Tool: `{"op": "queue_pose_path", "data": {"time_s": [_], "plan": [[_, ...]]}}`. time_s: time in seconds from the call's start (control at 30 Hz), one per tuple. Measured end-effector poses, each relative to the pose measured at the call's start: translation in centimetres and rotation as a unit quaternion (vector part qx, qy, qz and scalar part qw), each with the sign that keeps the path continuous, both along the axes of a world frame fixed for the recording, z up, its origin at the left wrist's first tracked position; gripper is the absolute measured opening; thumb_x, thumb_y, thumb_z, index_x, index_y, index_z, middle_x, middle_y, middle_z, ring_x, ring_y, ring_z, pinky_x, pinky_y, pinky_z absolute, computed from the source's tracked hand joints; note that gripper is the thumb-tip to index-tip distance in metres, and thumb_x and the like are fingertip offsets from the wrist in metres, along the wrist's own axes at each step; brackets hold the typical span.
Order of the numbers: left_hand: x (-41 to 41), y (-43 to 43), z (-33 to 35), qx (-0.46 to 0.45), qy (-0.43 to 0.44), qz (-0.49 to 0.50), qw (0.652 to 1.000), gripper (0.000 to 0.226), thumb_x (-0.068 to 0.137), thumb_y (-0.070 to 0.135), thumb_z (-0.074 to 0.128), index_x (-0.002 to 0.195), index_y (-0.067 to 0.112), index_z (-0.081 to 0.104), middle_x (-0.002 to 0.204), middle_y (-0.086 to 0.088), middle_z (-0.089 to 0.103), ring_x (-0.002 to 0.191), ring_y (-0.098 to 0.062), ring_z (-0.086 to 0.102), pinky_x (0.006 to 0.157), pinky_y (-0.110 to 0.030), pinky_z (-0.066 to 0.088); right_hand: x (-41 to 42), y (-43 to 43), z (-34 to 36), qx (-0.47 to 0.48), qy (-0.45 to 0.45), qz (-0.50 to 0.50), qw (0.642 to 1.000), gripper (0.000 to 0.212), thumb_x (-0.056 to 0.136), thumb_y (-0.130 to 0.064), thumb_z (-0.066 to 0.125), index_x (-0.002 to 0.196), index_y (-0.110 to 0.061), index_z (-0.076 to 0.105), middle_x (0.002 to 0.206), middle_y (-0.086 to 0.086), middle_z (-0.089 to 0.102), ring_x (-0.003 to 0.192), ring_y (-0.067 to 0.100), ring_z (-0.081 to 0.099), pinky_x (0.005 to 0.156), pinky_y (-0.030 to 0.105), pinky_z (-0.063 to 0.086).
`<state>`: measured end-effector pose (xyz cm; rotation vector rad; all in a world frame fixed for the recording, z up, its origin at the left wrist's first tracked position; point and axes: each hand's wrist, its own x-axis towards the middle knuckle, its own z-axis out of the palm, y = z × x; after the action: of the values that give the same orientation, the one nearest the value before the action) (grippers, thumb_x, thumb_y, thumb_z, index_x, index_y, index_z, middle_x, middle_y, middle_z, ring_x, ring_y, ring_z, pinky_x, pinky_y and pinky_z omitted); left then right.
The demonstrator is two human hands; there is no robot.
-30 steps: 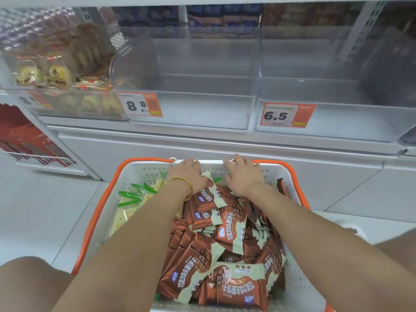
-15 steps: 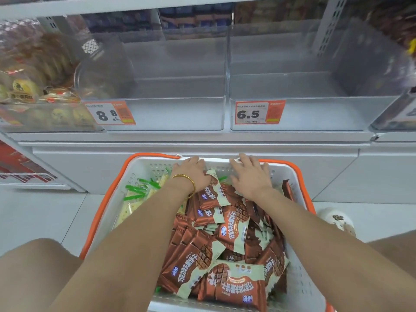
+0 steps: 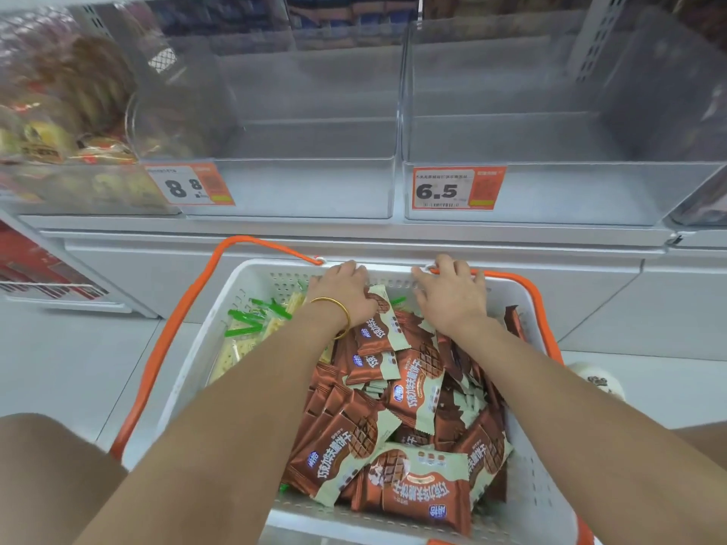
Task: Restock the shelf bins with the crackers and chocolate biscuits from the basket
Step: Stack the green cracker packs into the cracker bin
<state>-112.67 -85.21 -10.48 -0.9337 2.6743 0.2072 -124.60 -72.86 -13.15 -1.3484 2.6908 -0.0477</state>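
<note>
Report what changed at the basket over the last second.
The left hand and right hand edged forward to the far rim of the basket, with fingers now over its edge; whether they grip it is unclear. Nothing was picked up. The chocolate biscuits and crackers stay in the basket; the 8.8 bin and 6.5 bin stay empty.

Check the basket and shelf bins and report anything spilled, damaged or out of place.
Nothing looks spilled or damaged. The chocolate biscuits lie in a loose jumble in the basket, with the crackers at its left side. The bin tagged 8.8 and the bin tagged 6.5 stand empty.
</note>
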Motion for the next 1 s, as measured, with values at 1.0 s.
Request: {"op": "queue_pose_path", "data": {"time_s": [1.0], "plan": [[0.1,0.9,-1.3,0.037,0.028,-0.019,0.999,0.068,0.089,0.026,0.047,0.149,0.018,0.017,0.159,-0.001,0.008,0.145,-0.019,0.007,0.116,-0.051,0.012,-1.0,1.0,1.2,0.051,-0.001,-0.029,0.998,0.047,0.09,-0.052,0.045,0.131,-0.027,0.041,0.144,0.006,0.03,0.135,0.025,0.027,0.1,0.049,0.033]]}}
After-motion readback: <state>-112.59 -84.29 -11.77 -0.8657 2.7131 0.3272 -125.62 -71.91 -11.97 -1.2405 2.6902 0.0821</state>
